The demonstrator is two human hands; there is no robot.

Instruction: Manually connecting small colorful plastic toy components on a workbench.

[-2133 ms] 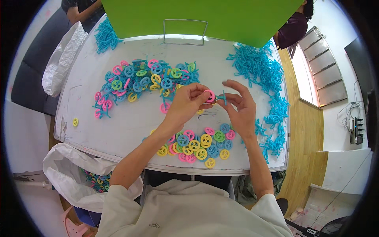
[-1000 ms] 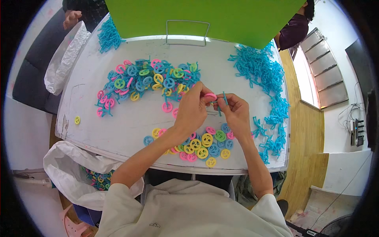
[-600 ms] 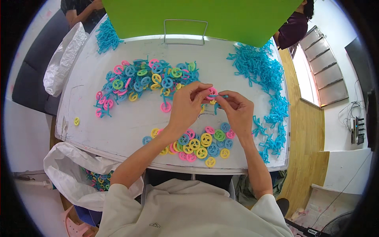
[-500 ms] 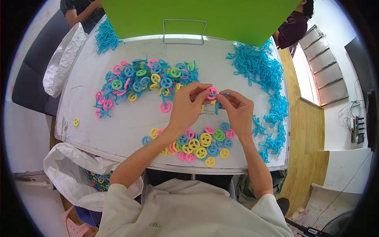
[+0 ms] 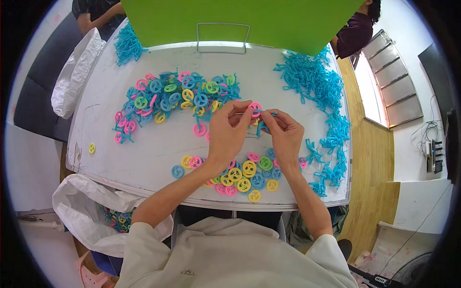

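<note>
Above the middle of the white table, my left hand (image 5: 229, 128) pinches a small pink plastic wheel (image 5: 256, 107) between thumb and fingers. My right hand (image 5: 285, 137) comes up beside it, its thumb and fingers closed on a blue plastic piece (image 5: 261, 126) with thin prongs. One prong reaches the wheel's middle; whether it passes through cannot be made out. Behind my left hand lies a heap of wheels joined to blue pieces (image 5: 177, 96). Loose pink, yellow, green and blue wheels (image 5: 249, 169) lie nearer me, between my forearms.
Loose blue pieces (image 5: 312, 77) spread along the table's right side, with another pile (image 5: 128, 45) at the far left. A green panel (image 5: 269, 24) stands across the back. An open white sack (image 5: 72, 201) holds more parts at lower left. Two other people sit beyond the table.
My right hand has shifted slightly left, and the blue piece sits closer against the pink wheel. My left hand keeps its pinch on the wheel.
</note>
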